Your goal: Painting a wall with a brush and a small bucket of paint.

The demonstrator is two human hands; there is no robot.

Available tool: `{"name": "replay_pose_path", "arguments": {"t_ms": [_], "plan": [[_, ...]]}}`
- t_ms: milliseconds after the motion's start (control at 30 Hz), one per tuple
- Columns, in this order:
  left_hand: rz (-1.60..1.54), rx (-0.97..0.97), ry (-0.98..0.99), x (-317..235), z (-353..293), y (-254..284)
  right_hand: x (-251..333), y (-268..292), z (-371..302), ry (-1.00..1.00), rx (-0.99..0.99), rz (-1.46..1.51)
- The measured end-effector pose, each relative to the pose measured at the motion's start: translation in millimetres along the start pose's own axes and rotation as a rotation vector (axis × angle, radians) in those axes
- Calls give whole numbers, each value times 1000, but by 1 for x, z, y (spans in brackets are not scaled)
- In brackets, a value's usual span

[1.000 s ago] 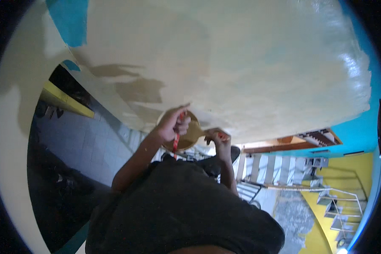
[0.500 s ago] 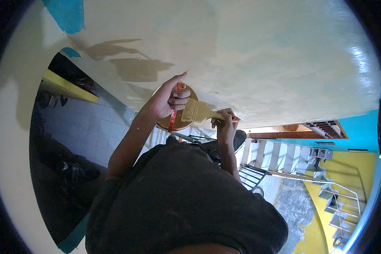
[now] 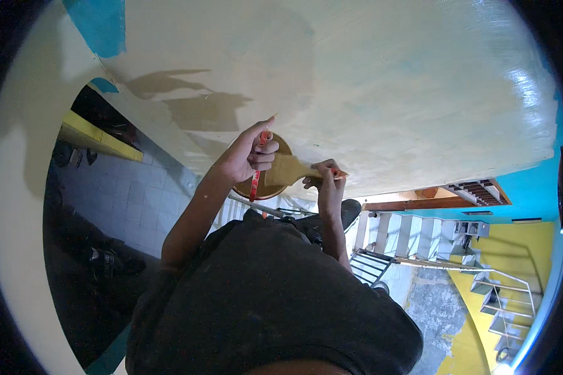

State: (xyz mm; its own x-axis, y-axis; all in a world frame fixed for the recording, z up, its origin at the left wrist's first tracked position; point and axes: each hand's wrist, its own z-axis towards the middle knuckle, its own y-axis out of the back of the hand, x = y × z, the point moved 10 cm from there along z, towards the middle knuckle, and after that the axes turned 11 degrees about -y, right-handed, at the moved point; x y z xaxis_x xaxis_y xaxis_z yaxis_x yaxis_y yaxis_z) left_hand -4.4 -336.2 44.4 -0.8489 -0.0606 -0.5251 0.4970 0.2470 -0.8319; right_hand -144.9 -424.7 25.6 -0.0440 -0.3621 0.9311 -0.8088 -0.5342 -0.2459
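My left hand is closed around the red handle of a round paint bucket, its thumb stretched out along the wall side. Tan paint coats the part of the bucket's inside that shows; the hand and brush cover the rest. In my right hand is a wide paintbrush, gripped by its handle, whose red end sticks out past the fingers. The brush's paint-covered bristle end lies over the bucket's opening, close to my left fingers. Whether it touches the rim, I cannot tell.
A cream-painted wall rises just beyond the bucket, with a blue patch at upper left. Below on the right are stairs and a metal railing. At left, a yellow ledge stands above the tiled floor.
My right hand has moved a little left, bringing the brush further over the bucket and turning its broad face more toward view. My left hand still holds the handle.
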Motion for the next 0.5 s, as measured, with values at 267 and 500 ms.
{"name": "replay_pose_path", "arguments": {"t_ms": [267, 500], "plan": [[-15, -95, 50, 23, -1, 25, -28, 9, 2, -2, -20, -10], [-12, -59, 78, 6, -5, 10, -19, 9, 9, -47, 73, 45]]}}
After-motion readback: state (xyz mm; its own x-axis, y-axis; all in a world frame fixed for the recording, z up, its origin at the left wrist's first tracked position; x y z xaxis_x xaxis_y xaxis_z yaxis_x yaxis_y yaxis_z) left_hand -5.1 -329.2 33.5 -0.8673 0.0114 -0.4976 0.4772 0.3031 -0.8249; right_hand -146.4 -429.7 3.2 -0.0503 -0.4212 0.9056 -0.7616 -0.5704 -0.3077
